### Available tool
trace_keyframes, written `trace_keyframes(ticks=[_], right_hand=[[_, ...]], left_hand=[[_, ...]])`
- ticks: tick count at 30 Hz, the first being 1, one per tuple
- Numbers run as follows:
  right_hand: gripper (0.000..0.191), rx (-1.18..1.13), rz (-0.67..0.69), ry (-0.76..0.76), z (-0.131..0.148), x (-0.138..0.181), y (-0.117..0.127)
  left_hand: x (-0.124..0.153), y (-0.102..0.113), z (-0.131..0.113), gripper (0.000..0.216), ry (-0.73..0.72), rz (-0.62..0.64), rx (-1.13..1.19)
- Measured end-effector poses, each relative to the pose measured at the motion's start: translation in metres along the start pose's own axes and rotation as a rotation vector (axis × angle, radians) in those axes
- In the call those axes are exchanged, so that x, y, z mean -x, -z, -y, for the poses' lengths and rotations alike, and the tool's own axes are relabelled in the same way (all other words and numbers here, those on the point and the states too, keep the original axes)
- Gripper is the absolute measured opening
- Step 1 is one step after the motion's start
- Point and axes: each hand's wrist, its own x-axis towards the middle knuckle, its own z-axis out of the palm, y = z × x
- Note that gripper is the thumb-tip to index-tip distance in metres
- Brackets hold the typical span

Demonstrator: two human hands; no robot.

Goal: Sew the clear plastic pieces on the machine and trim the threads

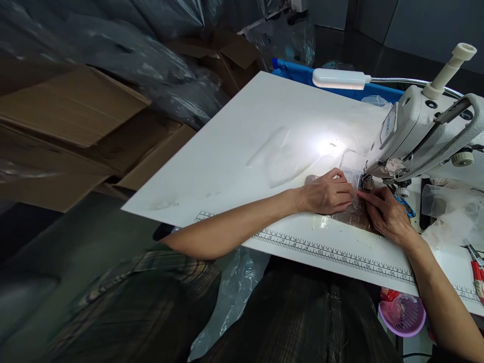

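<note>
A white sewing machine point(412, 126) stands at the right, its presser foot point(366, 182) low over a thin, see-through white fabric piece point(351, 177). Just left of the foot is my left hand point(329, 193), fingers curled and closed on the fabric. From the other side my right hand point(391, 214) reaches in, thumb and forefinger pinched at the fabric's edge close to the needle area. The fingertips partly hide the fabric under both hands. Blue-handled scissors point(405, 205) lie behind my right hand.
More sheer white fabric point(454, 209) is heaped at the right, with a red-handled tool point(477, 277) nearby. A printed ruler point(321, 251) runs along the front edge. A lamp point(340, 79) lights the white table point(234, 151). Cardboard boxes point(71, 106) stand left; a purple basket point(403, 317) sits below.
</note>
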Motion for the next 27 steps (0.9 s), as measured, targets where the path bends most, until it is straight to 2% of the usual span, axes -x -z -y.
trace_keyframes(ticks=[4, 11, 13, 16, 19, 22, 27], right_hand=[[0.041, 0.097, -0.010, 0.058, 0.001, 0.000, 0.000], [0.040, 0.203, 0.021, 0.024, 0.009, -0.003, -0.001], [0.039, 0.170, 0.017, 0.000, 0.009, -0.003, -0.002], [0.039, 0.000, -0.040, -0.060, 0.004, -0.002, 0.000], [0.039, -0.191, -0.106, -0.193, -0.003, 0.002, 0.004], [0.035, -0.270, -0.128, -0.302, -0.006, 0.006, 0.007], [0.030, -0.223, -0.187, -0.230, -0.004, 0.007, 0.003]], left_hand=[[0.000, -0.001, 0.001, 0.023, -0.078, -0.076, -0.086], [0.000, 0.002, 0.002, 0.026, -0.129, -0.007, -0.077], [0.000, 0.002, 0.003, 0.025, -0.145, 0.002, -0.069], [0.000, 0.001, 0.005, 0.023, -0.128, 0.023, -0.060], [0.001, -0.001, 0.007, 0.025, -0.121, 0.011, -0.057], [0.001, -0.002, 0.007, 0.025, -0.098, -0.019, -0.014], [-0.001, 0.001, 0.003, 0.023, -0.044, 0.019, 0.030]])
